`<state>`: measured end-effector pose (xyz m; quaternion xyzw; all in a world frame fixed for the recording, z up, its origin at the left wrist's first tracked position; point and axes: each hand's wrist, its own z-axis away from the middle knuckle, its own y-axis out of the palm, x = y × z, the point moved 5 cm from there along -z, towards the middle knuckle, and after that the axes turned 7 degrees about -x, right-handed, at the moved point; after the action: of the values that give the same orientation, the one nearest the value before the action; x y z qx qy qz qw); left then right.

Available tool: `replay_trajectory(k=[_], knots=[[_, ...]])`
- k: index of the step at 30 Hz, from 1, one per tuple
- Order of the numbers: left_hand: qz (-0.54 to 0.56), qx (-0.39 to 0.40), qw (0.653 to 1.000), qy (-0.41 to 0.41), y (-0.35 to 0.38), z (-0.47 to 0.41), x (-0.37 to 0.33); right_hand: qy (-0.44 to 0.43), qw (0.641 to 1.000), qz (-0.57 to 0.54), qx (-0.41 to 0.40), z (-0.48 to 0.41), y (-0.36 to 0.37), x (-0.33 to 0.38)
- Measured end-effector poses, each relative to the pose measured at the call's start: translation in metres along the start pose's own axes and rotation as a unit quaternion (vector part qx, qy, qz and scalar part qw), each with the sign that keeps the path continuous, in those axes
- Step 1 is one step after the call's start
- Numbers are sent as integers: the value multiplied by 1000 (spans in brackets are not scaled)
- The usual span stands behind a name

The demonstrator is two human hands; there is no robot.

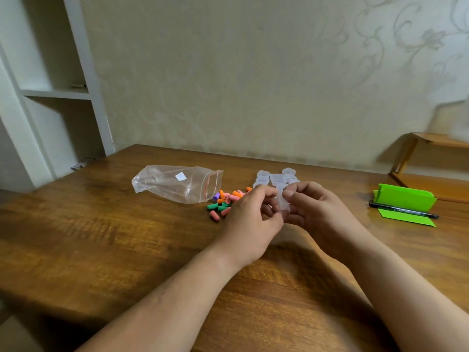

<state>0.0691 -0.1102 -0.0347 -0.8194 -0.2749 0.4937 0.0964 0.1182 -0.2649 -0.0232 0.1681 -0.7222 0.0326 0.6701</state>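
Both hands meet above the middle of the wooden table (101, 237). My left hand (250, 222) and my right hand (313, 212) together pinch a small clear plastic box (283, 200) between their fingertips. Whether the box is open or closed I cannot tell. Behind the hands lie several more small clear boxes (276, 177). Left of my left hand sits a pile of small coloured eraser caps (224, 201) in orange, pink, green and purple, partly hidden by the hand.
An empty clear zip bag (177, 182) with a red seal lies to the left of the pile. At the right are folded green paper (406, 199) and a black pen (403, 210). White shelves (55, 92) stand at the far left, and a low wooden shelf (431, 141) at the far right.
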Motion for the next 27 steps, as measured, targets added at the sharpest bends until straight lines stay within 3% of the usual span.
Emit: replay_trajectory(k=[3, 6, 9, 27], knots=[[-11, -16, 1000, 21, -4, -2, -1, 12, 999, -50, 11, 1, 1, 1], [-18, -25, 999, 23, -7, -2, -1, 28, 1000, -7, 12, 0, -2, -2], [-22, 14, 1000, 7, -4, 0, 0, 31, 999, 28, 4, 0, -5, -3], [184, 58, 972, -134, 3, -3, 6, -4, 994, 111, 12, -1, -5, 0]])
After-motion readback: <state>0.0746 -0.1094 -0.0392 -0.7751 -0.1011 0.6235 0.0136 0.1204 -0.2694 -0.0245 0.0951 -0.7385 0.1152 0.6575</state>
